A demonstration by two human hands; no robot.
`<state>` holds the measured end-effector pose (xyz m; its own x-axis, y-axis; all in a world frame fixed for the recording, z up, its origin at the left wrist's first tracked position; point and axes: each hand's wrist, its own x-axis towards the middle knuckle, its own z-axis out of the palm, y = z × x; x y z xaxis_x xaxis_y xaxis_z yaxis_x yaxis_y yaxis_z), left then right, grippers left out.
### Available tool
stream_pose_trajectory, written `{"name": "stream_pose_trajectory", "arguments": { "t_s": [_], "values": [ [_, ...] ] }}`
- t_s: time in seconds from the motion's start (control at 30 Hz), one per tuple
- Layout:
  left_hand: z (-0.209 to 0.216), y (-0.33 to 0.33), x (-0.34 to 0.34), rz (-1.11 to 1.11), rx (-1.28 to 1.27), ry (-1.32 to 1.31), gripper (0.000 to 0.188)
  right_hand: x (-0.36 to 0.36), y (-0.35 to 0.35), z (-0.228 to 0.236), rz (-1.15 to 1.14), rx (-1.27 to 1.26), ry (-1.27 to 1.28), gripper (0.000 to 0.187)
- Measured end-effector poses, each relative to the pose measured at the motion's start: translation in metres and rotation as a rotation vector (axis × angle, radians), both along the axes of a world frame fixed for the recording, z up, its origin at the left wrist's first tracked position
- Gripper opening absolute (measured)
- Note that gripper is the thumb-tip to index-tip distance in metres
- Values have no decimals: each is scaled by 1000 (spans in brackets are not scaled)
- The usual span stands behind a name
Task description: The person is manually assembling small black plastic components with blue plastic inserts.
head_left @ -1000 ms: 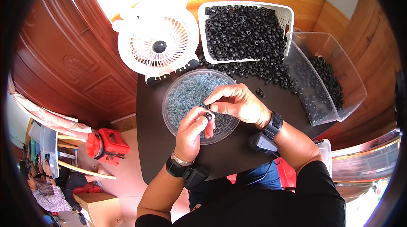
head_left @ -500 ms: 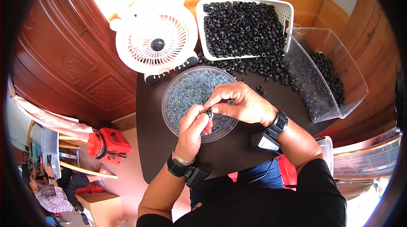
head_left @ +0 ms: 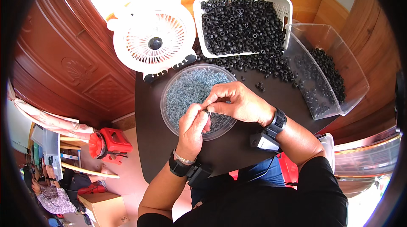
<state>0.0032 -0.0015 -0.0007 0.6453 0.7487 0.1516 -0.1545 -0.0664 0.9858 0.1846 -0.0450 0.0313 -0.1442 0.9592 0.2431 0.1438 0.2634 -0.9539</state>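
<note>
Over the round clear tub [head_left: 164, 119], my two hands meet fingertip to fingertip. My left hand [head_left: 191, 129] is closed, pinching a small black ring-shaped part [head_left: 207, 111] between thumb and fingers. From the right, my right hand [head_left: 239, 103] has its thumb and index finger pinched together at that same part; whatever lies between those tips is too small to make out. Many tiny pale blue, glassy pieces [head_left: 186, 87] fill the tub beneath. Each wrist wears a black strap with a device on it.
On the dark table [head_left: 159, 155], a white basket [head_left: 289, 10] heaped with black round parts stands at the back, more parts spilled before it. At right sits a clear bin [head_left: 360, 87] holding smaller black parts. A white fan [head_left: 154, 42] stands back left. Another person [head_left: 55, 197] appears far left.
The whole view has shifted slightly. Both hands stay together over the tub, and the right fingertips have come in closer over the black part.
</note>
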Motion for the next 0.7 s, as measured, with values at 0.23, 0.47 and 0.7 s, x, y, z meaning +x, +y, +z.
{"name": "stream_pose_trajectory", "arguments": {
  "t_s": [0.23, 0.47, 0.7],
  "values": [
    [2, 0, 0, 8, 0, -20, 24, 0, 5, -6, 38, -235, 248, 14],
    [0, 1, -1, 51, -92, -17, 25, -11, 4, -13, -48, -215, 320, 14],
    [-1, 0, -2, 108, -165, -79, 25, -29, -4, -8, -333, 407, -367, 24]
  ]
}}
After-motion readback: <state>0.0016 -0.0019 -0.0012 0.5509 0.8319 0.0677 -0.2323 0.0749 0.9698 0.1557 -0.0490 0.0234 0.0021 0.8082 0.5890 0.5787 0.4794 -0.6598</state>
